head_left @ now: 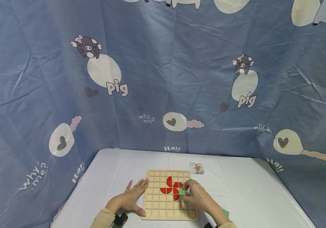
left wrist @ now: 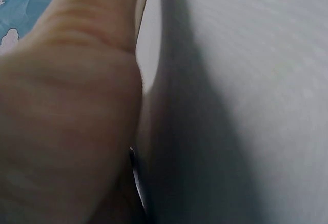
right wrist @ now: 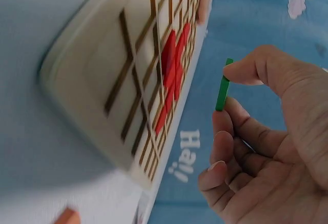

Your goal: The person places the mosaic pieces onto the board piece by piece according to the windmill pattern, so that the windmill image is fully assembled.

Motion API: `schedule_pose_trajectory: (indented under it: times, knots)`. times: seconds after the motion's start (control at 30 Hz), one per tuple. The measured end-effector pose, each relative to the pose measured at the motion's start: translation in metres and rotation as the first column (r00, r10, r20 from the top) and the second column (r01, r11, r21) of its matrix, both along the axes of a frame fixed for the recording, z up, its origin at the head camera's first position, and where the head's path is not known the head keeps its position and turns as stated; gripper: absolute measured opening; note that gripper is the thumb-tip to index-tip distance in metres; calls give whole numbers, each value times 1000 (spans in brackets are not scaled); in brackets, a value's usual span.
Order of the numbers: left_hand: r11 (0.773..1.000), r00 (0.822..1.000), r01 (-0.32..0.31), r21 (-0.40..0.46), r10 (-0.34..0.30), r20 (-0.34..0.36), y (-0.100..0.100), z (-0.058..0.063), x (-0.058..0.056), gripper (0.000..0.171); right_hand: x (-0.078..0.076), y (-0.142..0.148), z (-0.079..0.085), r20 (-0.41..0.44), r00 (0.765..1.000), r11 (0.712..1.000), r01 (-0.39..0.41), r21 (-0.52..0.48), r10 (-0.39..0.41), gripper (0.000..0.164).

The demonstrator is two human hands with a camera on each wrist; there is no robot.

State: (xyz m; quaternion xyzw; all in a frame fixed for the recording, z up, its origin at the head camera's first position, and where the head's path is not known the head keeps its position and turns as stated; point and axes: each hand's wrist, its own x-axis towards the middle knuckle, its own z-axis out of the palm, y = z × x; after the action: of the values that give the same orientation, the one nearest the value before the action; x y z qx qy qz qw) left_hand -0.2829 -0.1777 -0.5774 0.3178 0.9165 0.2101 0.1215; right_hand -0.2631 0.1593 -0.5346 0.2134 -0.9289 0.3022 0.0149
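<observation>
A wooden grid board lies flat on the white table. On it, red quarter-round tiles form a pinwheel, several in all. My right hand pinches a green square tile between thumb and fingertips over the board, just right of the red pieces. In the right wrist view the green tile shows edge-on, held apart from the board. With fingers spread, my left hand rests along the board's left edge, thumb at the lower left corner. The left wrist view holds mostly blurred palm and wrist.
A small stack of pattern cards lies beyond the board's top right corner, its top showing a red and green figure. Another green piece peeks out by my right forearm. An orange piece sits near the board. Blue printed cloth hangs behind the table.
</observation>
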Motion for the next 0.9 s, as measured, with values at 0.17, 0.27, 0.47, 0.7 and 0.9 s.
schedule_pose_trajectory:
  times: [0.17, 0.27, 0.47, 0.7, 0.9]
  knots:
    - [1000, 1000, 0, -7, 0, -9, 2, 1, 0, 126, -2, -16, -6, -11, 998, 998, -63, 3, 63, 21]
    - [1000, 1000, -4, -8, 4, -9, 2, 2, 0, 127, -3, -24, -9, -17, 997, 997, -80, 16, 80, 21]
    - [1000, 1000, -3, -9, 3, -9, 1, 2, 0, 127, -5, -35, -15, -24, 995, 995, -92, 30, 93, 20]
    - [1000, 1000, 2, -1, -2, -9, 1, 2, 1, 126, -7, -41, -18, 12, 995, 994, -95, 49, 94, 20]
    - [1000, 1000, 5, 4, -5, 1, 1, 4, 1, 127, -9, -44, -23, 21, 995, 992, -101, 77, 100, 20]
